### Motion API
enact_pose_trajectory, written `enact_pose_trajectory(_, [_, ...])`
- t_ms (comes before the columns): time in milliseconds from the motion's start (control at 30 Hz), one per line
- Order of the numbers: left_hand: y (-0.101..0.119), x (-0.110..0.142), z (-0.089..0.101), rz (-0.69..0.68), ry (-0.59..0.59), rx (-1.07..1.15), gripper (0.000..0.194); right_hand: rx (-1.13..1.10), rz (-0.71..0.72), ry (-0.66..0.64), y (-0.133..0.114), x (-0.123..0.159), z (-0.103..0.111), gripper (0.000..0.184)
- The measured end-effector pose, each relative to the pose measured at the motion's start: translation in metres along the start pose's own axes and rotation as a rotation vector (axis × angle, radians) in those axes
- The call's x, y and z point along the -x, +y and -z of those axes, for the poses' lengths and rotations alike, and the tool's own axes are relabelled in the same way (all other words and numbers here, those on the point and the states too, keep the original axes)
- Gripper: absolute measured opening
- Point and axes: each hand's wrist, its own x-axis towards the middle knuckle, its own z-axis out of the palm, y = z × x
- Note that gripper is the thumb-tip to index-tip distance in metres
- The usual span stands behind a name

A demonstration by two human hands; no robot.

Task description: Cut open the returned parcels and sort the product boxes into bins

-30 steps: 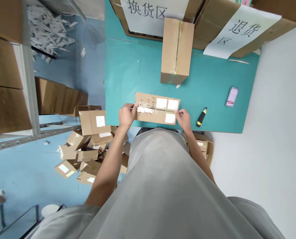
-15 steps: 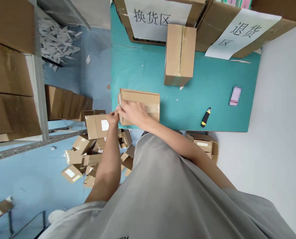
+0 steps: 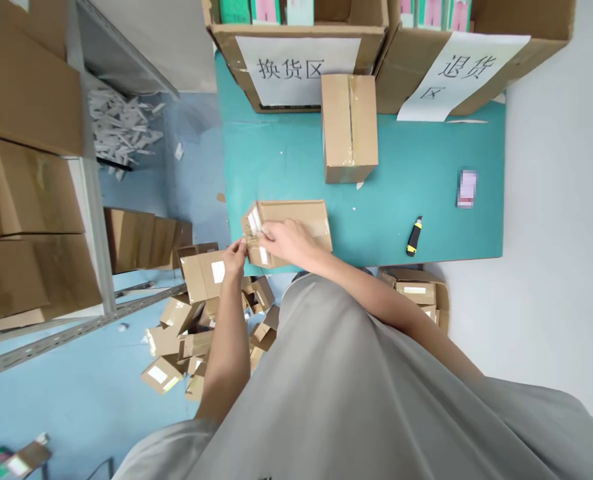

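A flat cardboard box (image 3: 309,212) lies at the front left of the green table. Its left end flap (image 3: 250,230) is folded outward, and white strips (image 3: 254,220) show along that end. My left hand (image 3: 235,257) is closed, pinching the outer edge of the flap at the table's edge. Across the top of the box lies my right hand (image 3: 289,241), its fingers curled at the left end beside the white strips. What its fingertips touch is partly hidden.
A taped carton (image 3: 349,127) stands mid-table before two large labelled boxes (image 3: 296,70) (image 3: 469,73) holding small packs. A yellow-black utility knife (image 3: 414,237) and a blurred-out item (image 3: 467,189) lie to the right. Several cartons (image 3: 204,277) are piled on the floor.
The box's left end has opened: its flap now leans outward and the white strips show. My right hand sits slightly farther right relative to that end. The whole view has shifted.
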Motion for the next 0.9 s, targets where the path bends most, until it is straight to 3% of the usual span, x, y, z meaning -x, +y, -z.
enact_pose_trajectory(100, [-0.011, -0.003, -0.004, 0.058, 0.001, 0.143, 0.065, -0.188, -0.116, 0.138, 0.054, 0.028, 0.006, 0.034])
enact_pose_trajectory(200, [-0.009, 0.0, -0.018, 0.016, -0.1, 0.215, 0.077, -0.317, -0.274, 0.276, 0.126, 0.054, 0.004, 0.024])
enact_pose_trajectory(300, [0.008, 0.006, -0.045, -0.071, -0.202, 0.133, 0.084, -0.433, -0.431, 0.384, 0.199, 0.071, -0.001, 0.022])
enact_pose_trajectory(400, [0.03, 0.01, -0.073, -0.19, -0.222, 0.015, 0.078, -0.526, -0.539, 0.423, 0.248, 0.079, -0.006, 0.026])
enact_pose_trajectory(500, [0.049, 0.013, -0.084, -0.289, -0.224, -0.061, 0.07, -0.597, -0.442, 0.401, 0.266, 0.083, -0.01, 0.034])
enact_pose_trajectory(667, [0.059, 0.018, -0.071, -0.342, -0.25, -0.116, 0.056, -0.506, -0.271, 0.499, 0.269, 0.112, -0.012, 0.047])
enact_pose_trajectory(767, [0.049, 0.03, -0.071, -0.281, -0.244, -0.085, 0.051, -0.494, -0.283, 0.505, 0.276, 0.139, -0.022, 0.04])
enact_pose_trajectory(900, [0.021, 0.052, -0.092, -0.135, -0.286, -0.044, 0.047, -0.47, -0.373, 0.419, 0.289, 0.163, -0.052, 0.027])
